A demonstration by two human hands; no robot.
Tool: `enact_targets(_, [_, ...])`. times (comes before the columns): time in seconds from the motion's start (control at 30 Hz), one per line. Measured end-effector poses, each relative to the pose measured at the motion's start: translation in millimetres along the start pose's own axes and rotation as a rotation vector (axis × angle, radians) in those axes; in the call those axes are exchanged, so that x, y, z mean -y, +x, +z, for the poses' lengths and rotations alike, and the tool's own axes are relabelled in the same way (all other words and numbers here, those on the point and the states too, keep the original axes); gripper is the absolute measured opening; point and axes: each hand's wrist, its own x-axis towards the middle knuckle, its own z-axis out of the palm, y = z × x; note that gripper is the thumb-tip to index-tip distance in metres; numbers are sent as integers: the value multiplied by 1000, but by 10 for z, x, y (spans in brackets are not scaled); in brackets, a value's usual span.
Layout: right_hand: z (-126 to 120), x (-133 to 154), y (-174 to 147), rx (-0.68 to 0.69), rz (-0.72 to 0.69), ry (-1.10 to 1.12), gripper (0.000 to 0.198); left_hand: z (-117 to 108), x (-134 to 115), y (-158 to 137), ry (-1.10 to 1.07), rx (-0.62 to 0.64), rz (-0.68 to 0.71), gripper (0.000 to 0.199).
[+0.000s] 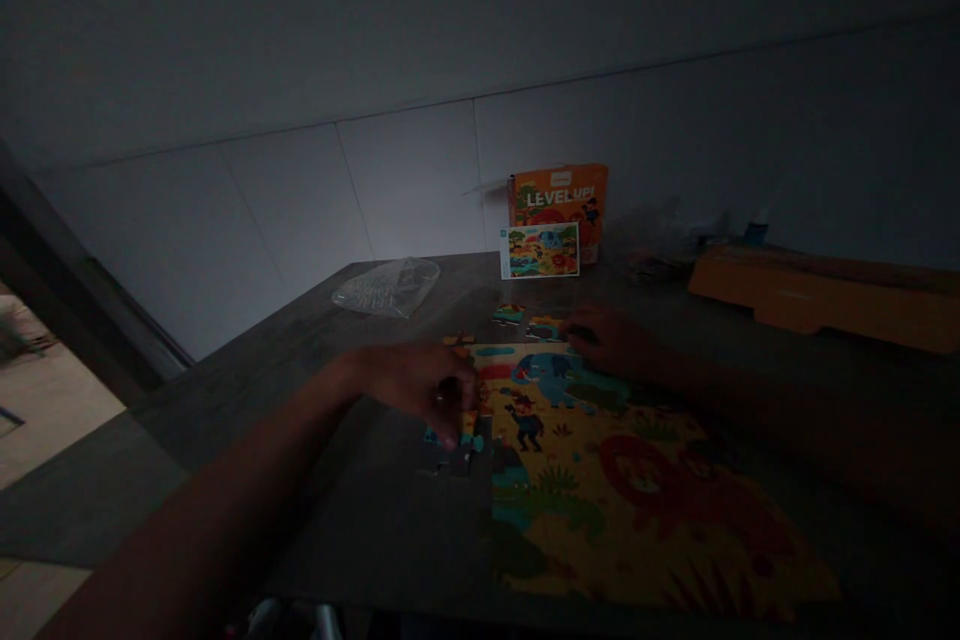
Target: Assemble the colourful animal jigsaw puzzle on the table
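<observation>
A large, colourful jigsaw puzzle [570, 440] with an elephant, red lions and a crocodile lies on the dark table. My left hand [424, 385] is at its left edge, fingers curled and closed on a puzzle piece [457, 460] there. Other pieces in that strip are partly hidden under the hand. My right hand [611, 335] is beyond the top edge, its bent fingers closed at the corner of a blue and green puzzle piece [546, 329]. Left of that lies another loose piece [510, 314]. Dim light blurs the fingertips.
An orange puzzle box [559, 190] stands against the wall, with a picture card [540, 252] leaning on it. A clear plastic bag [386, 287] lies at the back left of the table [315, 500]. An orange open carton [817, 295] is at the right.
</observation>
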Motion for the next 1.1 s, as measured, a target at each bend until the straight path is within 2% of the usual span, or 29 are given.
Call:
enact_targets(0.2, [2,-1,6,0,10,2,23,105,-75,73,-22,14,-17,39])
enact_targets(0.43, [-3,-13,-10,8,18,5,22,99,-100,56,-13,-68,41,47])
enact_targets(0.8, [10,-41,1,7,-2,8,22,90,-103,74,29,-57,21,52])
enact_targets(1.1, [8,-41,2,13,0,3,22,70,-139,13,94,-32,-119,59])
